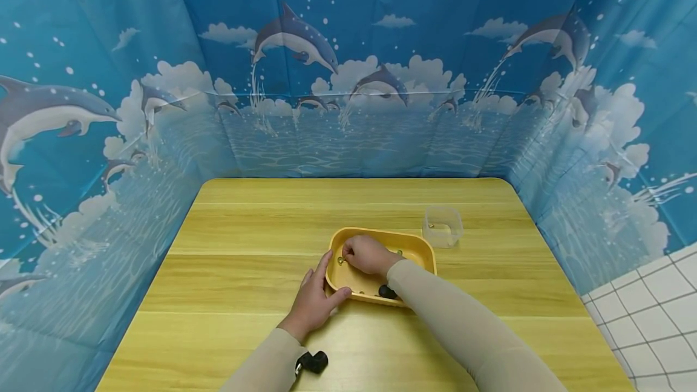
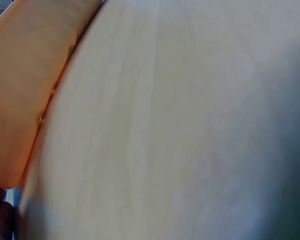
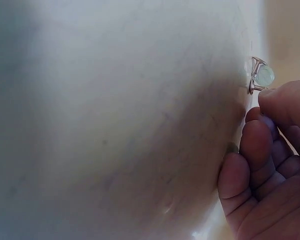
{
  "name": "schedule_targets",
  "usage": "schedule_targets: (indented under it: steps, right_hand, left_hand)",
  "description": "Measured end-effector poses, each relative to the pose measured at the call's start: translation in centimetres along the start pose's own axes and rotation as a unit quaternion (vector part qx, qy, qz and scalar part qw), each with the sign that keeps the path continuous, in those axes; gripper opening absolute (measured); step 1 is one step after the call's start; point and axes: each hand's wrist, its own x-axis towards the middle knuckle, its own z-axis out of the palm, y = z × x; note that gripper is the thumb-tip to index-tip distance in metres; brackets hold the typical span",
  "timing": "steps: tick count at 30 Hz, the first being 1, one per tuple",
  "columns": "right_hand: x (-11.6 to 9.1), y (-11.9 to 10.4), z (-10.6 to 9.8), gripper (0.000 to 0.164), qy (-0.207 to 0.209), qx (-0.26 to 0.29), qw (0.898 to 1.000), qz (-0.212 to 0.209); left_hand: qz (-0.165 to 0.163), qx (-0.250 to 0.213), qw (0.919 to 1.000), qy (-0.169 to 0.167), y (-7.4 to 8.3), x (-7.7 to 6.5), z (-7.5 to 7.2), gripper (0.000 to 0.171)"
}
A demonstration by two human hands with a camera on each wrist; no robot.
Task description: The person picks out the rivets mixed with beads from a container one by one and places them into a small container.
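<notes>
A yellow tray [image 1: 381,233] with rounded corners stands on the table. My left hand [image 1: 316,301] is spread around its near left corner, fingers straight along the left end, thumb at the near rim. My right hand [image 1: 366,254] reaches down inside the tray with its fingers curled. Right at its thumb tip is a small metal ring-like piece with a pale green round stone [image 3: 264,76]; I cannot tell whether the fingers pinch it. Another small greenish piece [image 1: 400,253] lies in the tray beyond the right wrist. The left wrist view shows mostly the tray's outer wall [image 2: 35,85].
A clear square box [image 1: 451,236] stands off the tray's far right corner, with a tiny gold-coloured piece in it. Black wrist cameras [image 1: 316,362] are worn on both arms. The wooden table [image 1: 261,216] meets dolphin-printed curtains [image 1: 348,138] behind and at the sides.
</notes>
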Motion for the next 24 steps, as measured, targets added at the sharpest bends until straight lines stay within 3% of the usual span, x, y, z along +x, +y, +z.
schedule_targets:
  steps: [24]
  right_hand:
    - [-0.2, -0.11, -0.12, 0.012, -0.002, 0.001, 1.0, 0.011]
  left_hand:
    - [-0.001, 0.009, 1.0, 0.001, 0.22, -0.08, 0.08, 0.091]
